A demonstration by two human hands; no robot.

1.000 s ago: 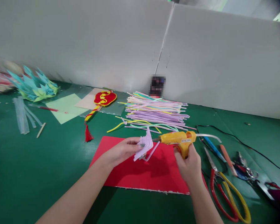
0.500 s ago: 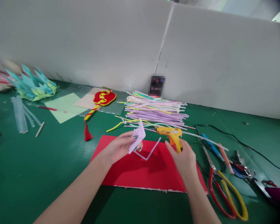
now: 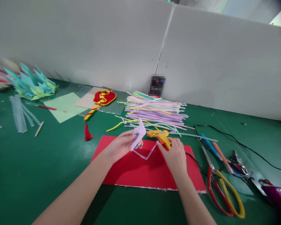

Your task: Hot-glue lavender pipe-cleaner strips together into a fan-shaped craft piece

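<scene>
A folded lavender pipe-cleaner shape [image 3: 139, 136] stands tilted between the fingers of my left hand [image 3: 121, 146]. From it a bent lavender strand [image 3: 146, 158] hangs in a V above the red board [image 3: 121, 176]. My right hand [image 3: 175, 156] is wrapped around the handle of a yellow hot glue gun [image 3: 159, 135], whose nozzle points left, close to the lavender shape. A clear glue stick [image 3: 196, 135] juts from the gun's back end. The tip of the nozzle seems just short of the shape; contact cannot be made out.
Behind the board lies a pile of pastel pipe cleaners [image 3: 154, 109]. Scissors [image 3: 221, 184] with red and yellow handles lie at right, beside a black cord [image 3: 239, 148]. A red fan ornament [image 3: 105, 97] and teal folded-paper piece [image 3: 32, 84] are at left.
My right hand has moved left with the glue gun, bringing its nozzle nearer the lavender shape. My left hand has barely shifted and keeps its hold.
</scene>
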